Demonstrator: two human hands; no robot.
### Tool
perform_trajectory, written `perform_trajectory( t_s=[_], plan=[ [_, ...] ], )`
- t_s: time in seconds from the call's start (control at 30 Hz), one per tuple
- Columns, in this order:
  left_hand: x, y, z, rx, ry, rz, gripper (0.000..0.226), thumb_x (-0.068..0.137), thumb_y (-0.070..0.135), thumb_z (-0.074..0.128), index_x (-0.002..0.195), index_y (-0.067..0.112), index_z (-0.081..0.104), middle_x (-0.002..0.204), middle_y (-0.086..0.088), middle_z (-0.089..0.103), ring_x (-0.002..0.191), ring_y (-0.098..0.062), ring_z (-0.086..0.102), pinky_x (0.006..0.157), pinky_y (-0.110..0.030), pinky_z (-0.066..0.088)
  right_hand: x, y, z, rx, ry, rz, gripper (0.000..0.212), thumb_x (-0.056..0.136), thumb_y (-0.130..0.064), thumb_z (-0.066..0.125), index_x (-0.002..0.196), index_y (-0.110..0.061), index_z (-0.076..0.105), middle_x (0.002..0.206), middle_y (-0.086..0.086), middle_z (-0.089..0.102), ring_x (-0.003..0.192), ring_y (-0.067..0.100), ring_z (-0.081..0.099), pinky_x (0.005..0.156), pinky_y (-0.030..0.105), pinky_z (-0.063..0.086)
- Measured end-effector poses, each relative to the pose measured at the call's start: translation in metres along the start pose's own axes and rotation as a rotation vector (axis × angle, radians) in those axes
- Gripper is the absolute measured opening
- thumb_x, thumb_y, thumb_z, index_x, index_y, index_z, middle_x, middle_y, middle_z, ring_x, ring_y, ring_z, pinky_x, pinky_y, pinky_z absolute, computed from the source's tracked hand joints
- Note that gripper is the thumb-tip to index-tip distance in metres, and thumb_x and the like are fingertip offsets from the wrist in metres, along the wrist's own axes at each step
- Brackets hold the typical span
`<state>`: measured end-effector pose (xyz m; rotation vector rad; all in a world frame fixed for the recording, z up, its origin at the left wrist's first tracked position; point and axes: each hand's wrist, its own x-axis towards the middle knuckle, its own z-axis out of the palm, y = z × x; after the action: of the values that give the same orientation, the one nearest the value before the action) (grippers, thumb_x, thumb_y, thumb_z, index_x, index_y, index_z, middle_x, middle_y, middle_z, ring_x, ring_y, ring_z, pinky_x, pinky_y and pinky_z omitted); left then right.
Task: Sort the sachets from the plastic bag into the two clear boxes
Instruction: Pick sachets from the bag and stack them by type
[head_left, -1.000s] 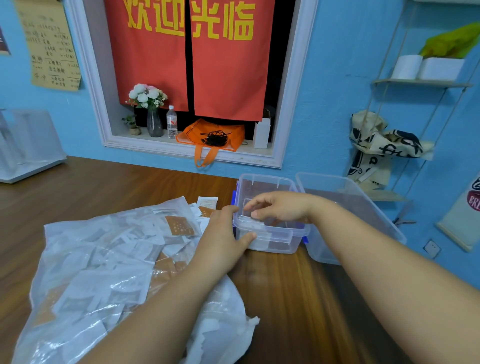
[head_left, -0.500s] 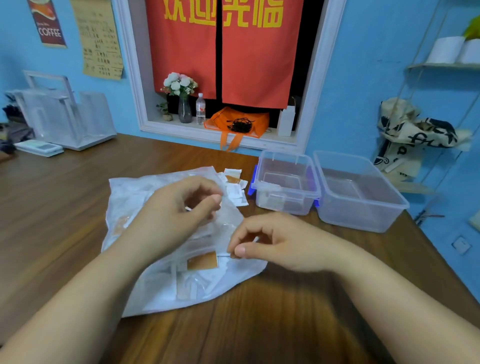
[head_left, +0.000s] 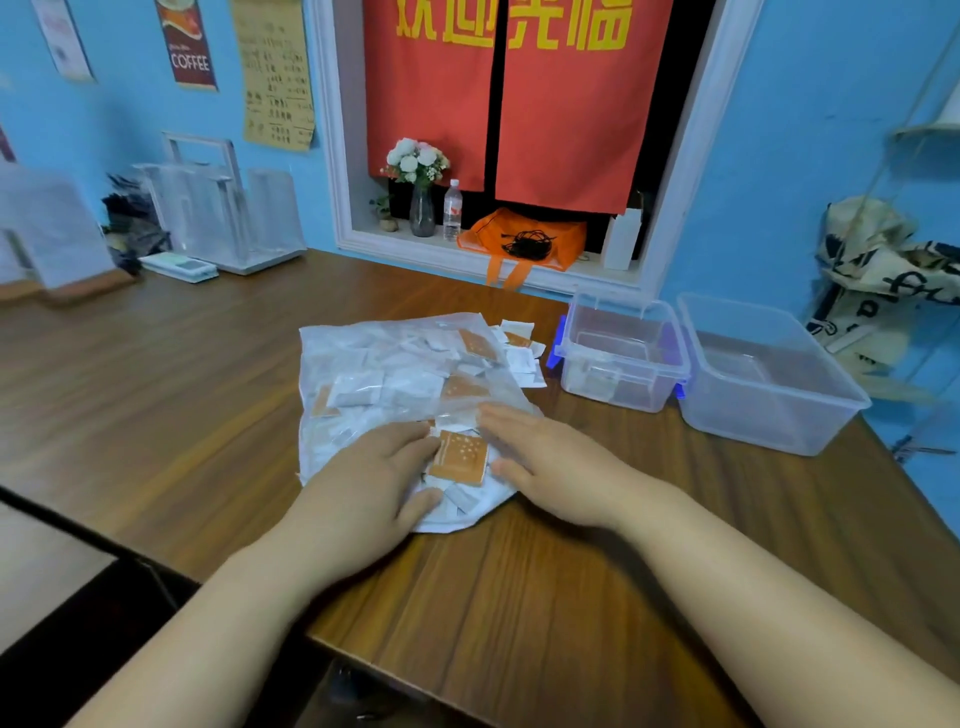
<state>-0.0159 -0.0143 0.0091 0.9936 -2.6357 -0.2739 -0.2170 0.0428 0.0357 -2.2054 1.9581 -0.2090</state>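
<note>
The plastic bag (head_left: 395, 374) lies flat on the counter (head_left: 208, 374), full of white and orange sachets. Both grips rest on the bag's near end with fingers nearly straight, clasping nothing. The left grip (head_left: 374, 483) touches the left edge of an orange sachet (head_left: 460, 458), and the right grip (head_left: 550, 462) lies just right of it. A few loose sachets (head_left: 524, 358) sit at the bag's far right corner. Right of the bag stands the small clear box (head_left: 613, 387), with the larger clear box (head_left: 753, 415) just beyond it.
</note>
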Motion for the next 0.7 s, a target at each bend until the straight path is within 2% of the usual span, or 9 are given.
perform_trajectory(
  t_s=[0.07,0.13,0.27,0.33,0.43,0.5,0.53,0.63,0.7],
  plan=[
    [0.002,0.0,0.004,0.043,0.009,0.036,0.086,0.074,0.064,0.013,0.141,0.018,0.04,0.149,0.003,0.035,0.137,-0.016,0.033,0.111,-0.024,0.018,-0.001,-0.001,0.004,-0.023,-0.062,0.009,0.055,0.1,-0.033,0.04,0.15,-0.026,0.017,0.158,-0.011,0.005,0.144,0.007,0.011,0.113,0.024,0.016],
    [0.0,0.0,0.005,0.047,0.031,0.06,0.083,0.075,0.064,0.017,0.137,0.018,0.047,0.143,0.002,0.044,0.132,-0.019,0.04,0.11,-0.028,0.024,-0.005,0.0,0.003,-0.015,-0.084,0.013,0.054,0.099,-0.034,0.042,0.149,-0.029,0.023,0.157,-0.013,0.008,0.143,0.006,0.015,0.113,0.024,0.02],
    [-0.003,0.0,0.002,-0.028,0.053,0.049,0.074,0.073,0.066,0.029,0.129,0.025,0.054,0.13,0.008,0.051,0.121,-0.012,0.047,0.1,-0.026,0.035,-0.015,0.004,-0.005,0.112,-0.04,-0.006,0.041,0.093,-0.03,0.056,0.133,-0.032,0.051,0.144,-0.015,0.042,0.131,0.002,0.037,0.107,0.018,0.029],
    [-0.002,0.003,0.003,-0.047,0.034,0.116,0.061,0.077,0.059,0.039,0.127,0.027,0.054,0.13,0.008,0.052,0.12,-0.014,0.048,0.098,-0.031,0.041,-0.019,0.007,-0.005,0.229,0.064,0.015,0.034,0.09,-0.025,0.061,0.124,-0.03,0.061,0.128,-0.015,0.058,0.116,-0.003,0.05,0.101,0.016,0.038],
    [0.001,0.005,0.011,0.01,-0.037,0.281,0.046,0.09,0.052,0.038,0.119,0.027,0.062,0.128,0.006,0.059,0.122,-0.018,0.052,0.102,-0.035,0.039,-0.022,0.012,-0.004,0.241,0.275,0.036,0.025,0.089,-0.02,0.062,0.113,-0.027,0.068,0.108,-0.018,0.065,0.096,-0.007,0.056,0.082,0.003,0.041],
    [0.001,0.004,0.009,0.041,-0.021,0.29,0.049,0.094,0.053,0.031,0.109,0.025,0.068,0.118,0.008,0.065,0.113,-0.016,0.058,0.098,-0.035,0.043,-0.023,0.013,-0.004,0.13,0.39,0.008,0.02,0.087,-0.021,0.064,0.105,-0.025,0.072,0.097,-0.018,0.064,0.091,-0.003,0.054,0.076,0.006,0.04],
    [0.0,0.002,0.005,0.05,-0.001,0.267,0.049,0.094,0.052,0.031,0.104,0.024,0.07,0.113,0.009,0.067,0.108,-0.015,0.06,0.092,-0.032,0.048,-0.023,0.013,-0.004,0.068,0.432,-0.01,0.017,0.086,-0.023,0.066,0.101,-0.025,0.073,0.095,-0.017,0.063,0.092,0.001,0.052,0.075,0.013,0.042],
    [-0.002,-0.008,-0.006,0.095,0.043,0.133,0.05,0.086,0.049,0.034,0.103,0.021,0.071,0.111,0.008,0.067,0.104,-0.015,0.062,0.084,-0.028,0.05,-0.022,0.012,-0.003,-0.015,0.459,0.002,0.012,0.083,-0.031,0.068,0.094,-0.027,0.073,0.107,-0.012,0.056,0.106,0.008,0.043,0.083,0.024,0.041],
    [-0.001,-0.013,-0.008,0.095,0.073,0.044,0.059,0.083,0.053,0.028,0.11,0.019,0.069,0.118,0.007,0.064,0.11,-0.016,0.06,0.086,-0.027,0.045,-0.019,0.011,-0.002,0.021,0.365,0.049,0.012,0.086,-0.035,0.064,0.095,-0.031,0.07,0.126,-0.013,0.047,0.12,0.006,0.036,0.094,0.025,0.04]
  ],
)
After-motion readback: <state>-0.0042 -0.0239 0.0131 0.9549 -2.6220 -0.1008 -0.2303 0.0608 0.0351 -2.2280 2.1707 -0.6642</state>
